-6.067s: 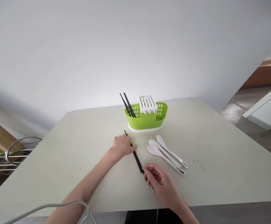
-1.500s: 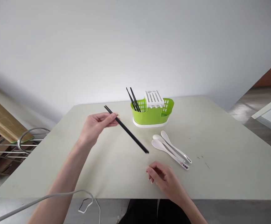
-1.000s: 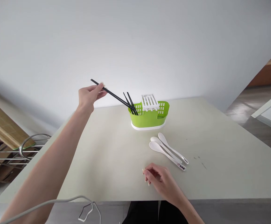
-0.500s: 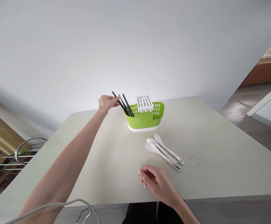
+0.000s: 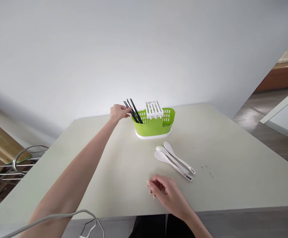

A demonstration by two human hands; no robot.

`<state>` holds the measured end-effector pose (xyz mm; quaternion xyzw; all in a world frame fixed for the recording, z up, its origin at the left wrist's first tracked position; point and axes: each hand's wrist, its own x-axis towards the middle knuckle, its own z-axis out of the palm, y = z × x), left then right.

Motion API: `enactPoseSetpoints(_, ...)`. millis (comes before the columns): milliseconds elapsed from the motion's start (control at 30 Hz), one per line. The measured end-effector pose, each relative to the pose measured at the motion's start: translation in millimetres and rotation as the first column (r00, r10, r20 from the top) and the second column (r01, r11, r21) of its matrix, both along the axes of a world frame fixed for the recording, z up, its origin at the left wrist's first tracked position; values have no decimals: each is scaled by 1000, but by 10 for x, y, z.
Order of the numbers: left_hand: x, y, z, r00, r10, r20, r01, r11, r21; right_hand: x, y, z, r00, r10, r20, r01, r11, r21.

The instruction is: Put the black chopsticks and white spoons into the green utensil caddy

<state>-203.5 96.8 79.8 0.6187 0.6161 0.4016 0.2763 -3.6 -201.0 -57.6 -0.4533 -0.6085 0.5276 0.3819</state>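
Note:
A green utensil basket [image 5: 151, 129] with a white base and a white slatted rack [image 5: 154, 109] across its middle stands near the wall. Several black chopsticks [image 5: 136, 113] lean in its left compartment, tips up. My left hand [image 5: 120, 111] is at that end, thumb and fingers closed around chopsticks just above the rim; how many they hold I cannot tell. Three white spoons [image 5: 172, 158] lie together in front of the basket, bowls toward it, handles pointing to the lower right. Loosely curled, my right hand [image 5: 165, 191] rests on the table near the front edge, below the spoons, with nothing seen in it.
The pale table [image 5: 233, 158] meets the wall at the back. A grey cable [image 5: 57, 215] loops across the lower left, over my left forearm. A metal rack [image 5: 22, 163] stands left of the table.
My left hand has moved slightly right and down with the chopsticks, which now sit closer to the others and lower in the basket. My right hand and the spoons have stayed put.

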Motion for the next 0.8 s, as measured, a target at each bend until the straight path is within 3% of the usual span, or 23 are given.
enactPoseSetpoints(167, -31, -51, -131, 999, -48, -10, 47, 999, -19, -5, -8, -6, 1000, -1, 13, 1, 1000, -7)
enactPoseSetpoints(267, -94, -106, -256, 998, -20, 62, 21, 1000, -18, -9, -15, 1, 1000, -4, 25, 4, 1000, -6)
enactPoseSetpoints(367, -204, -175, -471, 987, 22, 161, -14, 999, -51, -12, -10, -7, 999, -12, 34, 12, 1000, -9)
enactPoseSetpoints(467, -360, -273, -791, 980, 61, 192, -38, 992, -120, -18, -3, -30, 999, -18, 48, 19, 1000, -18)
enactPoseSetpoints(600, -584, -449, -1211, 978, 10, 209, 22, 988, -151, -37, -4, -58, 994, -31, 101, 33, 999, -15)
enactPoseSetpoints(700, -693, -579, -1368, 978, -68, 199, 86, 993, -82, -22, 8, -37, 994, -7, 111, 9, 1000, -19)
enactPoseSetpoints(800, -729, -673, -1394, 977, -118, 176, 126, 991, -37, 77, 69, 71, 993, 19, 115, -18, 1000, -11)
